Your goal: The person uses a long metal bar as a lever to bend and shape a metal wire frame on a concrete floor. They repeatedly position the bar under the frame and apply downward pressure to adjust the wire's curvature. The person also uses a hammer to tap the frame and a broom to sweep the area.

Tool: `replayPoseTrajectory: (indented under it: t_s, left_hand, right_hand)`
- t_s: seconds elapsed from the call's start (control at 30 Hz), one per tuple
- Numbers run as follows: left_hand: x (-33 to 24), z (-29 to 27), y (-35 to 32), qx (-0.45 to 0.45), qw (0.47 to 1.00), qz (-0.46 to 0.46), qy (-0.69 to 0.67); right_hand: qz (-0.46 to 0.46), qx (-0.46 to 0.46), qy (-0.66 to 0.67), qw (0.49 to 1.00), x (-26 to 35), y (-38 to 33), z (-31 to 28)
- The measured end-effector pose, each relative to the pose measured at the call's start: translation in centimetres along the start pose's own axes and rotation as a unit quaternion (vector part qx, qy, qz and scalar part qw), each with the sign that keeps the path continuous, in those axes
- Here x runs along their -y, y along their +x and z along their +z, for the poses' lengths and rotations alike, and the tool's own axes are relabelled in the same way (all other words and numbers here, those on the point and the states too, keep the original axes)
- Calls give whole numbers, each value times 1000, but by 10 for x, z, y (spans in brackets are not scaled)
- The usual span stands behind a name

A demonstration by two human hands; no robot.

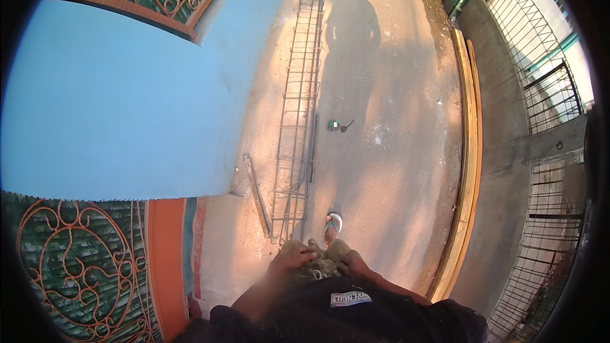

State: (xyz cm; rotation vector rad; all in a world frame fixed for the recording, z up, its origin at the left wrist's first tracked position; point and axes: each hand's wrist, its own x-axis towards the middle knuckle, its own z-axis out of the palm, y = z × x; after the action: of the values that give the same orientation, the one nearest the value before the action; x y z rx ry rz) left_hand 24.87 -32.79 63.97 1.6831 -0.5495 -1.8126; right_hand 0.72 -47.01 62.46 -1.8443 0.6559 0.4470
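Both my hands are at my waist, against khaki trousers [327,255] with bunched cloth and a pale cord at the front. My left hand [296,257] has its fingers bent over the cloth, gripping it on the left side. On the right side, my right hand [354,263] presses against the same cloth; its fingers are mostly hidden. Below the dark shirt [298,308], one foot in a sandal [333,221] steps forward on the pavement. Farther ahead on the ground lies a small green and dark object [334,126] with a short tail, perhaps a tape measure.
A long rebar cage [298,95] runs along the ground ahead, left of centre, with a loose metal bar [257,197] beside it. Long wooden planks [469,152] lie along the right wall. At left stand a light blue wall [127,101] and an orange-framed gate [168,267].
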Motion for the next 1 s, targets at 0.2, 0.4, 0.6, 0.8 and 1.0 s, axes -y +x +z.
replayPoseTrajectory:
  t_s: [0.2, 0.4, 0.6, 0.8, 1.0]
  left_hand:
    - [47, -68, 13, -331, 894, -18, -300]
    - [185, -56, -1, -319, 814, -315, -369]
    - [88, -69, 90, -281, 844, -311, -334]
    - [-132, -264, 309, -232, 925, -207, -217]
    - [-494, -384, 474, -351, 929, 102, -57]
  right_hand:
    - [-46, 17, 61, 997, 12, 0, -102]
    - [-4, 63, -93, 994, -71, 71, -193]
    - [136, -109, -126, 977, -122, 125, -358]
    - [221, -198, 22, 955, -205, 168, -493]
    - [274, -187, 27, 943, -207, 202, -580]
